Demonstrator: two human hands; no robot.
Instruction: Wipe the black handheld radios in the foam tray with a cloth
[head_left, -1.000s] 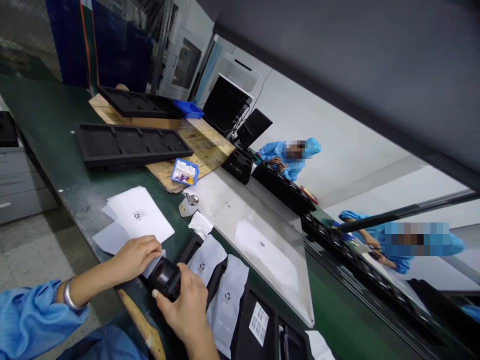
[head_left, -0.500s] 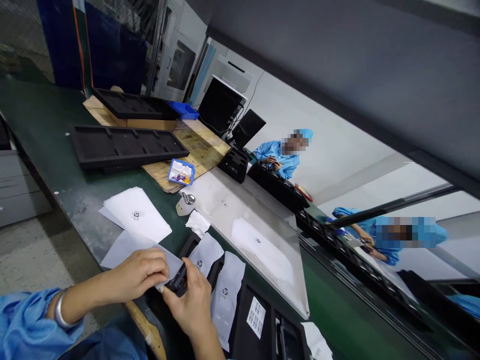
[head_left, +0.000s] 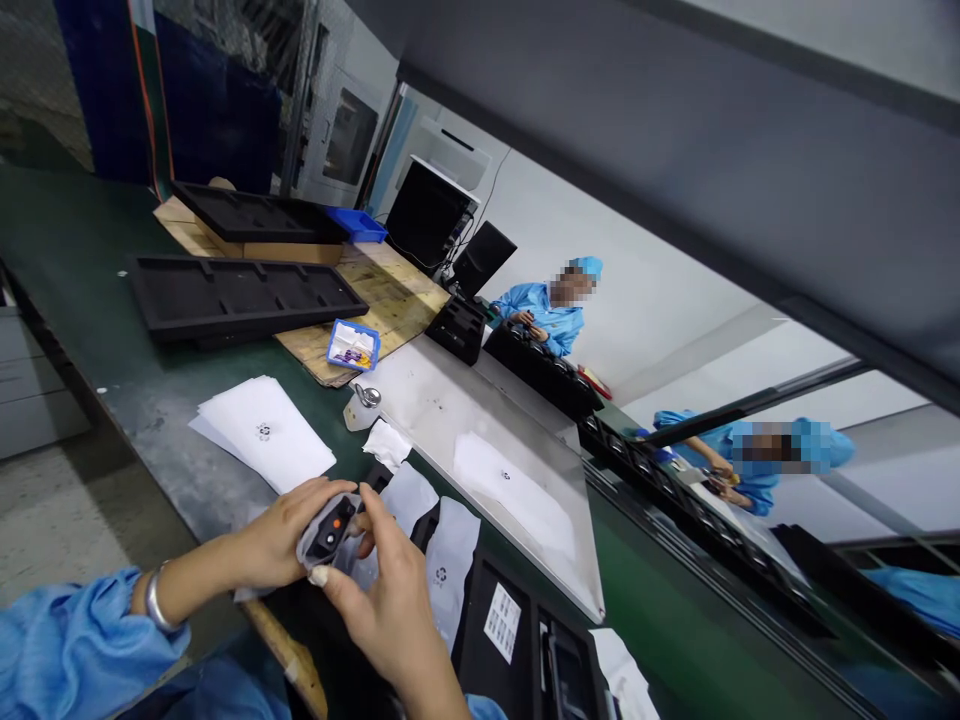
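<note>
Just above the front edge of the bench, a black device (head_left: 328,539) sits inside a translucent plastic bag (head_left: 306,548). On its end that faces me are an orange spot and a pale round spot. My left hand (head_left: 279,535) wraps the bagged device from the left. From the right, my right hand (head_left: 397,590) grips it, thumb at the lower edge and fingers at the upper side. Right of my hands, bagged items with a recycling mark (head_left: 452,560) lie in a black foam tray (head_left: 487,625). A stack of white bags (head_left: 266,430) lies beyond my left hand.
Beyond stand a metal-lidded bottle (head_left: 363,407), a blue box of small parts (head_left: 352,346) and black foam trays (head_left: 240,295). A metal-edged white board (head_left: 427,400) carries another bag. Two people in blue work across the bench. A dark overhead panel (head_left: 637,150) spans the upper right.
The device has gone into the bag, which before lay stretched flat beside it. My left hand has turned and now wraps around it. The camera view has shifted slightly.
</note>
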